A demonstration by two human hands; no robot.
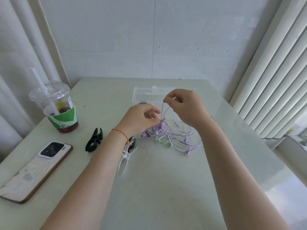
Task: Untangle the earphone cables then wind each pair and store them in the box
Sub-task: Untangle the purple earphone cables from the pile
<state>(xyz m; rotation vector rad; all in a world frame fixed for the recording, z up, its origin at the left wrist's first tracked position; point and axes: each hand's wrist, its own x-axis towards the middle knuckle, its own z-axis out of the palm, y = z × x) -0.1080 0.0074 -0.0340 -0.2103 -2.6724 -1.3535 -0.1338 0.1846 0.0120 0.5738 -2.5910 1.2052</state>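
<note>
A tangle of purple earphone cables (181,138) and green earphone cables (163,141) lies on the pale table (157,188), just in front of a clear plastic box (142,94). My right hand (186,107) is raised above the tangle and pinches a thin cable strand between thumb and forefinger, so the strand hangs down to the pile. My left hand (141,120) holds the bunched part of the tangle near the purple earbuds with curled fingers. The box is partly hidden behind both hands.
A black clip (94,140) and a white clip (125,157) lie left of the cables. A phone (35,170) rests face down at the left edge. A plastic drink cup with a straw (57,108) stands at back left. Window blinds line the right side.
</note>
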